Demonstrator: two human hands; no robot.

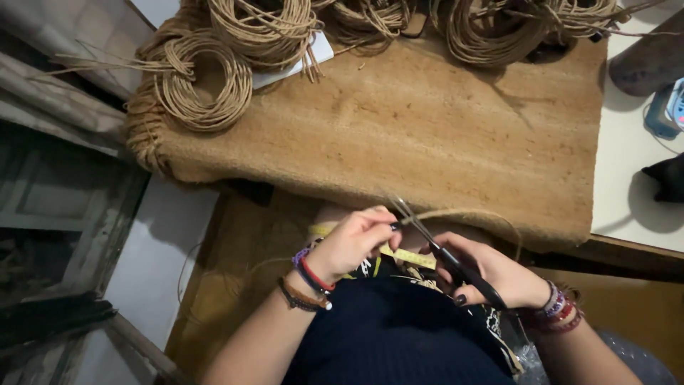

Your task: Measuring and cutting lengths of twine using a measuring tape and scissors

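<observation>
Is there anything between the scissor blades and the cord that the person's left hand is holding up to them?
Nothing visible does. The scissors in the right hand have their tips right at the cord, beside the left hand. The yellow tape measure lies below them.

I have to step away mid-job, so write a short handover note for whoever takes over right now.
Left hand: pinches the cord near the blades.
Right hand: holds the scissors, blades at the cord.
A yellow tape measure lies across the lap.
Cord coils sit on the woven mat on the table.
Done: cord brought to the blades.
Left: whether it is cut through cannot be told.
</observation>
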